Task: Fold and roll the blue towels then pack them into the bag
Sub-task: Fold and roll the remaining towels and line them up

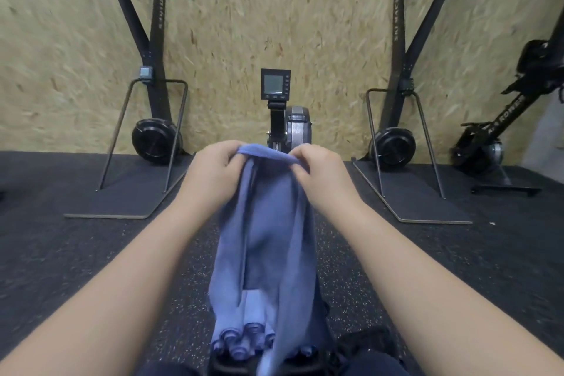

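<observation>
Holding a blue towel (268, 238) up in the air by its top edge right now, both hands out in front at about the same height. The left hand (210, 174) pinches the left end of that edge and the right hand (320, 174) pinches the right end, fingers curled over the fabric on each side. The two hands are close together, so the towel hangs narrow and bunched with long vertical creases instead of flat.

Down below, near the bottom of the view, a cluster of rolled blue towels (244, 342) sits end-up in what looks like a dark bag (369, 342) on the speckled gym floor (91, 268). The hanging towel's lower end drapes right over them, so I can't tell how full the bag is.

My take on doing this step well: spread the hands apart first so the top edge goes taut and the creases drop out, otherwise the fold locks in wrinkles and the roll comes out lumpy. Match the corners before folding, then keep the width close to the rolls already packed so it fits beside them. Roll tight from one end with even pressure.

One risk I'd guess at: the dangling end could snag or drag the finished rolls, so lift it clear of them before folding. The rowing machine monitor (275, 84) ahead is well out of the way.
</observation>
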